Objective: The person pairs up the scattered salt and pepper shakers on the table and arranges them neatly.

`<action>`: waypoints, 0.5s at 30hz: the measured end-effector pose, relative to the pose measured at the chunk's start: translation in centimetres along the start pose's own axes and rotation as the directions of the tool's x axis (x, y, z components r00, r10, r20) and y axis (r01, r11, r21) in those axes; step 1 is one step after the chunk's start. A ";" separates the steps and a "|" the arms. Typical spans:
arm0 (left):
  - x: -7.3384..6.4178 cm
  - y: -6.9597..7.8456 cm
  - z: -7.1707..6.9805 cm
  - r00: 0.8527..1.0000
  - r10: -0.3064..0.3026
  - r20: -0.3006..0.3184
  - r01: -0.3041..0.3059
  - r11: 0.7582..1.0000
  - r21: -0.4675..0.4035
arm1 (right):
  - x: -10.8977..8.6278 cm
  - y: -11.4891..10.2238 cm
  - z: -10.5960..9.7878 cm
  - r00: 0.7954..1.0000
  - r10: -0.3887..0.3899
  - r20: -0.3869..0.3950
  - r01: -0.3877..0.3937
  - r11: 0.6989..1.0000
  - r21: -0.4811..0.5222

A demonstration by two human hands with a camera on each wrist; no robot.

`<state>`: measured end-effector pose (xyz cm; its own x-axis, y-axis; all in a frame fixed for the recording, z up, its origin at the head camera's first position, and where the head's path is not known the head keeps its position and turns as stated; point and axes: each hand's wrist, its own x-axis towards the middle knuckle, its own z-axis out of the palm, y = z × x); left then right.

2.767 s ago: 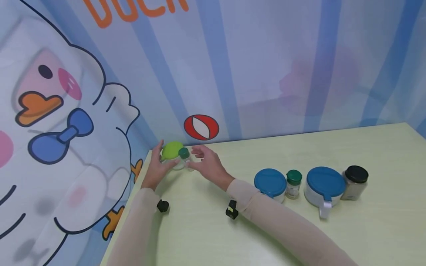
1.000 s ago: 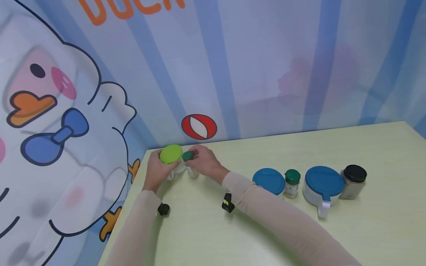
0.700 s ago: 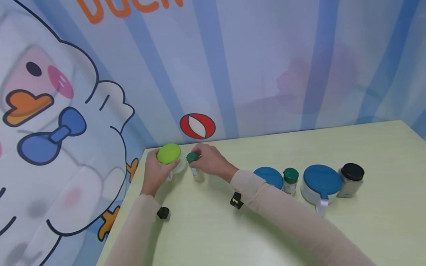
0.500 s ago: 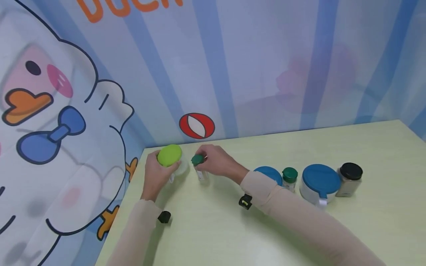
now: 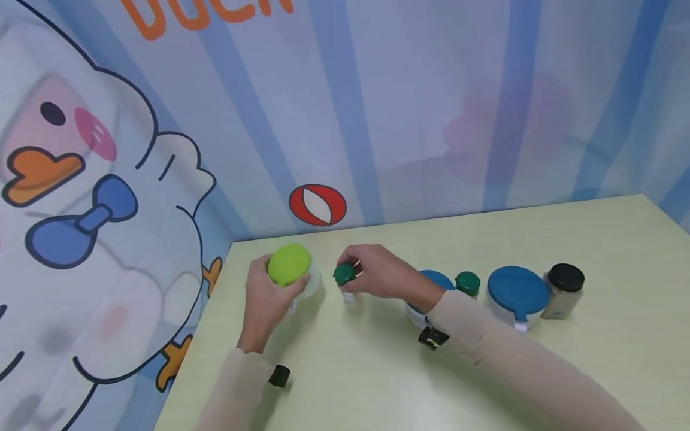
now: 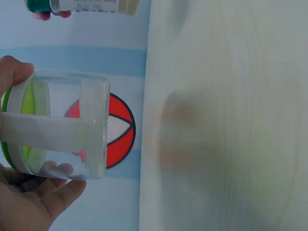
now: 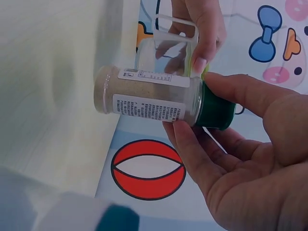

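My left hand [image 5: 264, 305] grips a clear jar [image 6: 62, 125] around its side, just under the lime-green lid [image 5: 290, 264]. A pale strip handle runs down the jar's side, and in the left wrist view its base hangs off the tabletop. Between thumb and fingers my right hand [image 5: 383, 272] holds a spice bottle [image 7: 149, 96] by the dark green cap [image 5: 345, 274] and upper part. Beige powder and white printed labels show on the bottle. Jar and bottle are side by side with a gap between them, toward the table's back left.
On the right of the table [image 5: 350, 383] are a blue-lidded canister [image 5: 517, 291], a black-lidded jar [image 5: 564, 290] and another green-capped bottle [image 5: 467, 282]. A second blue-lidded canister [image 5: 436, 279] is partly covered by my right arm. A printed cartoon backdrop [image 5: 420, 120] rises behind.
Both hands first reached around the jar and bottle, then took hold of them. Since then jar and bottle have moved right and nearer to me, with the bottle drawing away from the jar.
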<state>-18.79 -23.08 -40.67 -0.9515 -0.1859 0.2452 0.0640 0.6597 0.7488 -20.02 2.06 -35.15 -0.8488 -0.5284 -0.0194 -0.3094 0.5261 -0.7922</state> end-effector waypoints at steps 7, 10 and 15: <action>-2.6 1.6 1.0 1.000 0.018 0.013 -0.018 1.000 -0.007 | -1.5 1.1 -0.8 0.999 -0.019 0.050 0.020 1.000 -0.013; -3.5 2.0 1.7 0.999 0.039 0.018 -0.039 0.999 -0.012 | -2.0 1.5 -1.1 0.998 -0.029 0.057 0.031 0.999 -0.031; -4.7 2.6 3.0 0.997 0.064 0.030 -0.064 0.998 -0.026 | -2.9 2.0 -1.7 0.997 -0.052 0.065 0.057 0.996 -0.071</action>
<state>-15.05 -18.29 -41.70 -0.9540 -0.1211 0.2743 0.1322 0.6512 0.7473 -18.94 5.78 -35.68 -0.8017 -0.5975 -0.0174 -0.3870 0.5411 -0.7466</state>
